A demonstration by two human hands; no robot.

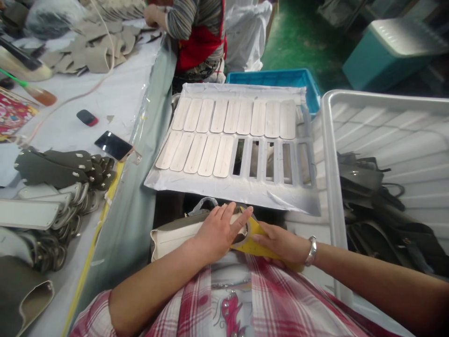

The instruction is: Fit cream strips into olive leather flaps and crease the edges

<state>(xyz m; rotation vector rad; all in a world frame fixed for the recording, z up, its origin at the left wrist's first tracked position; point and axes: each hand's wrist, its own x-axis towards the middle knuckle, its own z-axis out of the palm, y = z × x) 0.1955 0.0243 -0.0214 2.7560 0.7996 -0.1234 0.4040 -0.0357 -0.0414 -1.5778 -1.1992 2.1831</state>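
My left hand (216,230) lies over an unfinished grey-brown bag piece (175,241) with a cream inner side. Its fingers are stretched out and its thumb is apart, close to a curved yellow object (257,242). My right hand (280,241) grips that yellow object from the right; its exact kind is unclear. The far end of the bag piece is partly hidden beneath my left hand. Just beyond both hands stands a white-covered slotted board (224,182), with two rows of pale oblong strips (206,154) laid on it; several slots at the near right show through.
At left is a table (122,89) with stacked grey panels (52,168), a phone (114,145) and a brush (40,96). A grey bin (329,187) holding dark bag pieces stands at right. Behind the board are a blue crate (270,77) and a co-worker (199,42).
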